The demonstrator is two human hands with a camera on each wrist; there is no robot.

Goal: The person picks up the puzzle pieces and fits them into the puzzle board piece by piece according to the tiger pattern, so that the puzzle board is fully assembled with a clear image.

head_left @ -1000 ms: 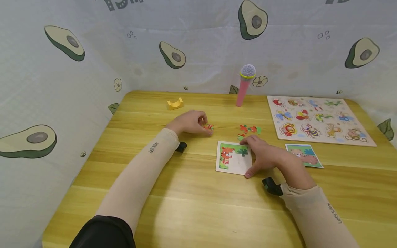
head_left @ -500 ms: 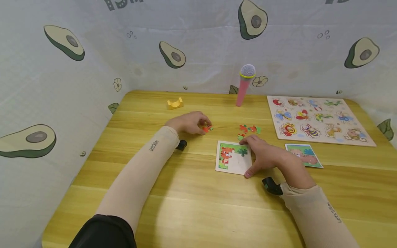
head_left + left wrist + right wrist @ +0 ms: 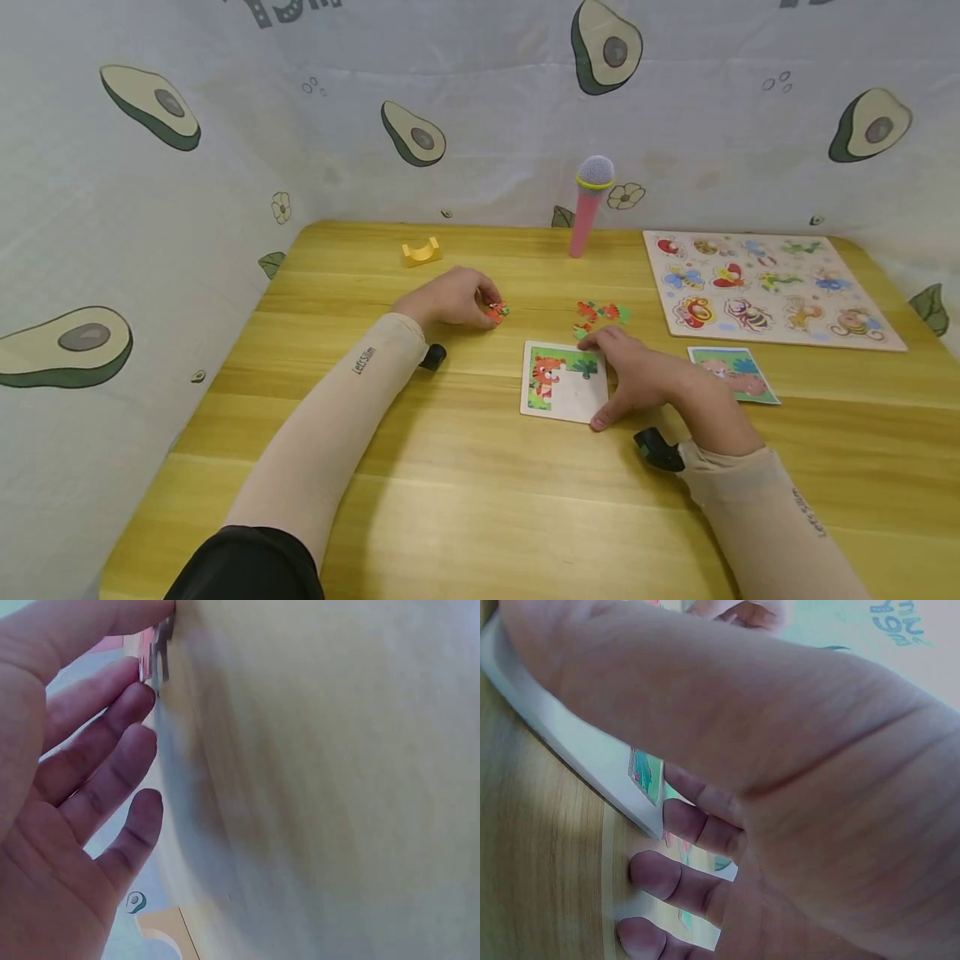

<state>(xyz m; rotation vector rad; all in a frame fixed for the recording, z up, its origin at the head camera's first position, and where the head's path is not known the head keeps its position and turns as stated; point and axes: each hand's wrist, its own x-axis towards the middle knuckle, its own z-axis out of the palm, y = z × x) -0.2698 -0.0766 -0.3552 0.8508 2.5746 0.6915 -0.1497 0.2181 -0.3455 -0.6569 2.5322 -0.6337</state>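
My left hand (image 3: 453, 298) is over the table left of the puzzle board, pinching a small red-and-green jigsaw piece (image 3: 498, 312) between thumb and fingertips. In the left wrist view the piece (image 3: 159, 649) stands edge-on, with the remaining fingers loosely bent below it. My right hand (image 3: 641, 379) holds the square puzzle board (image 3: 577, 404) at its right side, thumb at the near corner and fingers at the far one. Tiger and leaf pieces fill the board's left and top; the rest of its inside is bare white. Several loose jigsaw pieces (image 3: 587, 311) lie just behind it.
A pink toy microphone (image 3: 585, 218) stands at the back. To its right lies a large wooden board (image 3: 795, 337) with insect pictures, and in front of that a picture card (image 3: 753, 387), partly behind my right hand. A yellow arch block (image 3: 422, 257) sits back left.
My left hand has drawn slightly left, and the piece has shifted between its fingertips. The right hand and the puzzle board have stayed in place.
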